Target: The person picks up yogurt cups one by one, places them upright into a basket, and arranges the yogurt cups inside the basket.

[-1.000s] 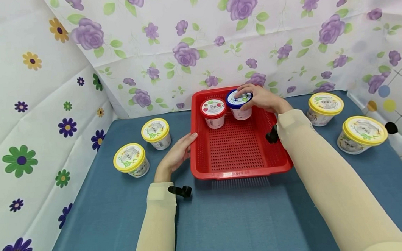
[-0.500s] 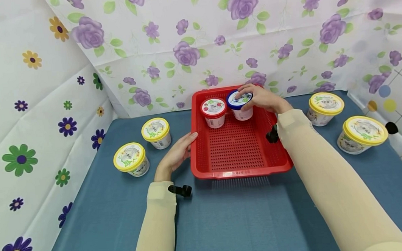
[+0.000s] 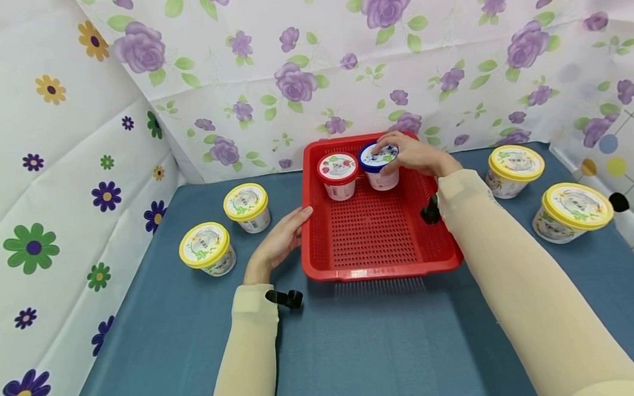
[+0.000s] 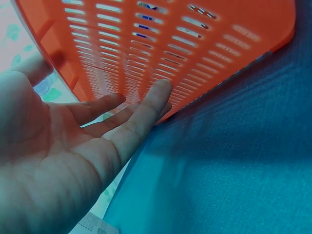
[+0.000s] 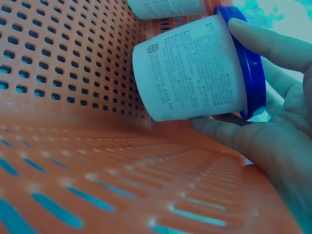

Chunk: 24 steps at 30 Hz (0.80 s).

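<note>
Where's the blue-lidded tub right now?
In the head view, the blue-lidded tub is inside the red basket at its far end, just right of the red-lidded tub, gripped by the right hand.

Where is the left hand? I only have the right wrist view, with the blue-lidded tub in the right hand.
Observer: The left hand is outside the basket, at its left wall.
Operator: Are there tubs outside it too?
Observer: Yes, four yellow-lidded tubs, two on each side of the basket.
Operator: I see only the underpart of another tub at my top edge. What's on its lid?
Observer: The lid has a white top with small red and green prints inside a red rim.
</note>
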Available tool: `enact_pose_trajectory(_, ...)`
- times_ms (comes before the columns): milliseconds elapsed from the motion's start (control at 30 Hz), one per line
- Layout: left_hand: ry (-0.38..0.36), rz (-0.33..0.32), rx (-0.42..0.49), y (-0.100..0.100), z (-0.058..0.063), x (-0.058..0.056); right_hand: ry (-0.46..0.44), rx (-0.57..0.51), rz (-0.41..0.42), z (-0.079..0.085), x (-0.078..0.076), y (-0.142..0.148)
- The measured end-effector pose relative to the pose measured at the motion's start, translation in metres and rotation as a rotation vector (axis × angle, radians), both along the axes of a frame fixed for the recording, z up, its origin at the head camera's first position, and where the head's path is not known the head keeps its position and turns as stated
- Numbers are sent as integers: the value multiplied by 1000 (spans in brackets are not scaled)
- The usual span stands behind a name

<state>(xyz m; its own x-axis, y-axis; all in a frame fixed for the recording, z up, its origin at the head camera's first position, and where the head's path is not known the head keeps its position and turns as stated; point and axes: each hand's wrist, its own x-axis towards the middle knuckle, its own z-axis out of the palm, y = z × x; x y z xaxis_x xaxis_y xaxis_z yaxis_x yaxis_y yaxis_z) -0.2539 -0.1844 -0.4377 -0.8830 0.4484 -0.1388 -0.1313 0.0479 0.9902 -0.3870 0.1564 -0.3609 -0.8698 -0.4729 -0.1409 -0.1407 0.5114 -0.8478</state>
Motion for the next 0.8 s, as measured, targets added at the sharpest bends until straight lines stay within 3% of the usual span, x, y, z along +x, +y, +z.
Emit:
enact_pose_trajectory(467,-2,15,-13,1,2,0,-9,83,27,4,1,-2)
enact_pose_trajectory(800,-2,21,-14,1,0,0,18,213,22,2,-2,-4)
